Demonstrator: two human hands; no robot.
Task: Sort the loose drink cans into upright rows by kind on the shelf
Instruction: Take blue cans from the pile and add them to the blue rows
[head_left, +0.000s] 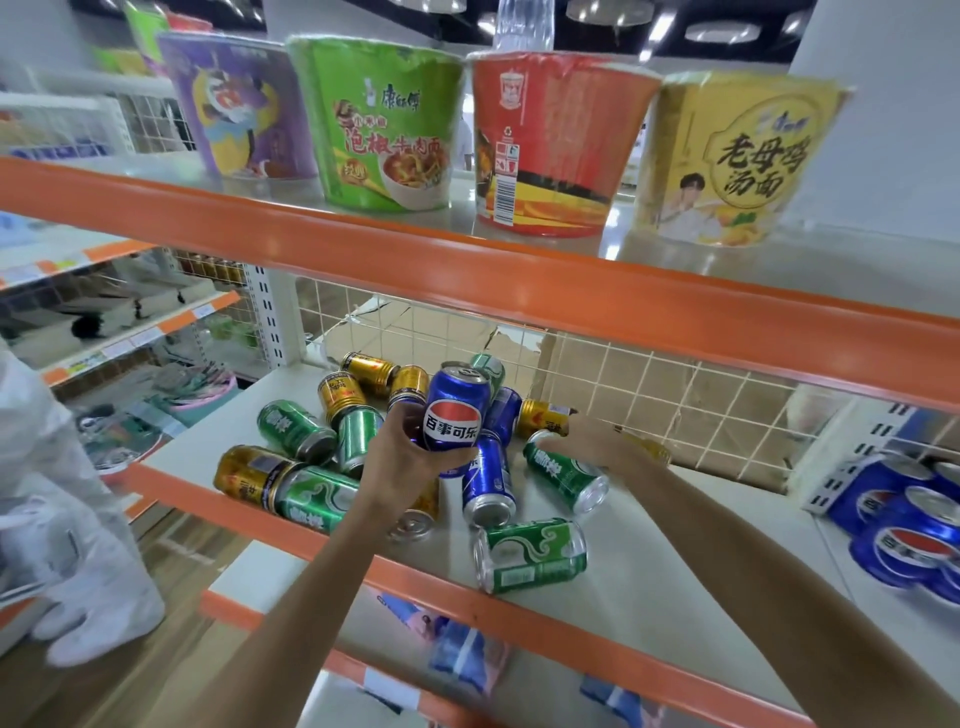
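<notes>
Now, held can: you have the blue Pepsi can lifted above the pile of loose cans, long axis nearly upright, top tilted a little away from you, logo facing you.
Left hand: your left hand has its fingers curled round the lower part of that can.
Right hand: your right hand lies just right of the held can, on a gold can; whether its fingers are closed on it you cannot tell.
Pile: green, gold and blue cans lie on their sides on the shelf, under and around the held can.
Far right: upright blue cans stand grouped.
Above: noodle tubs.
</notes>
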